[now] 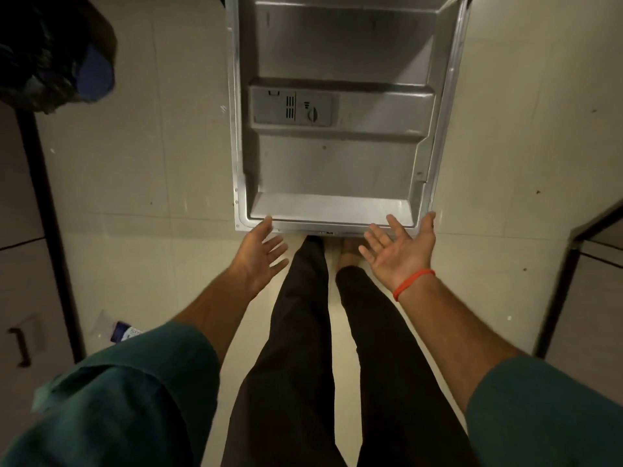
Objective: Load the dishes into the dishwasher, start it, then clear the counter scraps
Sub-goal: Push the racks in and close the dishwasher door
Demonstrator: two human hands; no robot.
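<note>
The dishwasher door (337, 163) lies folded down flat in front of me, its steel inner face up, with a grey detergent dispenser (291, 106) set in the middle. My left hand (259, 252) is palm up, fingers straight, with its thumb at the door's near left edge. My right hand (399, 246), a red band on its wrist, is also palm up with spread fingers, its thumb against the door's near right corner. Neither hand holds anything. No dishes or racks show in this view.
Pale floor tiles (135, 163) lie on both sides of the door. A dark bag-like object with a blue part (67, 59) sits at the upper left. A cabinet with a handle (20, 345) is at the left, another cabinet corner (593, 251) at the right. A small packet (124, 330) lies on the floor.
</note>
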